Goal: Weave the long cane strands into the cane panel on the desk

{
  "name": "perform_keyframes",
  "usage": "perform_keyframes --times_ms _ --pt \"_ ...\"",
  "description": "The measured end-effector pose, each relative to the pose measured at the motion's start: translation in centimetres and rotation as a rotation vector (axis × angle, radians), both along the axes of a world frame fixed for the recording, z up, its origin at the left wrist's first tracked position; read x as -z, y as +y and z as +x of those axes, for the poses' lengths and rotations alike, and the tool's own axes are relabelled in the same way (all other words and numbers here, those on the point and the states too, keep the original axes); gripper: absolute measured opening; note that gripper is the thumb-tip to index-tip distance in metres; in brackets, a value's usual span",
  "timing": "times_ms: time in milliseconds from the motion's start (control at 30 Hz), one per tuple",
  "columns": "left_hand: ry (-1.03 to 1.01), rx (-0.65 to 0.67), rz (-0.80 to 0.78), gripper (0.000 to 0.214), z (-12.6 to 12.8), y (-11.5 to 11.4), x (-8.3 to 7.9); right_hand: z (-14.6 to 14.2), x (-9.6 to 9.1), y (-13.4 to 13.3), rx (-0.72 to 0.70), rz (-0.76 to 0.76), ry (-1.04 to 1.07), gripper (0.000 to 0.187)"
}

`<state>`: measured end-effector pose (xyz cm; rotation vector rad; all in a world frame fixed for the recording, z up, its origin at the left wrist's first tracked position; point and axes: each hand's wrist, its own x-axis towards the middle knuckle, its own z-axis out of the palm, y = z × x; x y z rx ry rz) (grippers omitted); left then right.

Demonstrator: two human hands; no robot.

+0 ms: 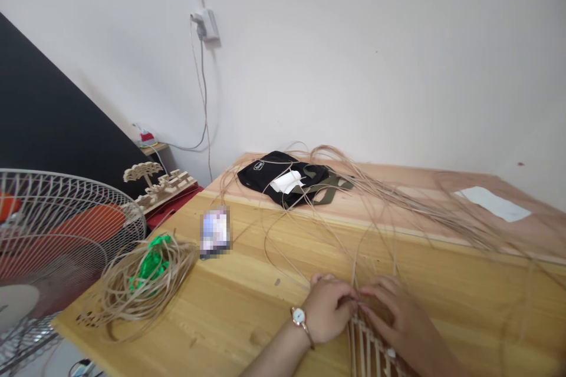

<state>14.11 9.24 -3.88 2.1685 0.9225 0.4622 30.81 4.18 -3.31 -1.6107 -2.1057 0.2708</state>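
Note:
A partly woven piece of pale rattan strands (369, 347) lies at the lower edge of the view, its parallel strips running toward me. At its far end my left hand (329, 306), with a watch (299, 316) on the wrist, pinches a strand between thumb and fingers. My right hand (398, 312) meets it there, thumb and fingertips closed on the strands from the right side. The fingertips of both hands nearly touch. Long loose strands (354, 247) fan out from the work across the table. The right hand covers part of the weave.
A coil of strands (177, 271) with a green tie (152, 262) lies at the table's left. Behind are a black bag (265, 174), white paper (493, 203) and a long strand bundle (398, 197). A fan (66, 235) stands left, near a wooden model (163, 185).

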Motion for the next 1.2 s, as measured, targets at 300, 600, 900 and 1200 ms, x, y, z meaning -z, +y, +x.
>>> perform_keyframes --times_ms 300,600,900,1200 --pt "-0.026 0.000 0.010 0.015 -0.02 -0.02 0.01 0.06 0.20 -0.01 -0.001 0.016 -0.015 0.015" --pt "-0.016 0.000 0.009 0.016 0.00 -0.04 -0.11 0.04 0.25 0.06 -0.004 0.011 -0.003 0.015" --pt "-0.006 0.009 0.010 0.017 -0.05 -0.05 -0.17 0.11 0.22 0.05 -0.011 0.017 0.007 0.014" --pt "-0.009 0.014 0.005 0.017 -0.03 -0.02 -0.19 0.04 0.30 0.04 0.001 0.026 0.014 0.014"
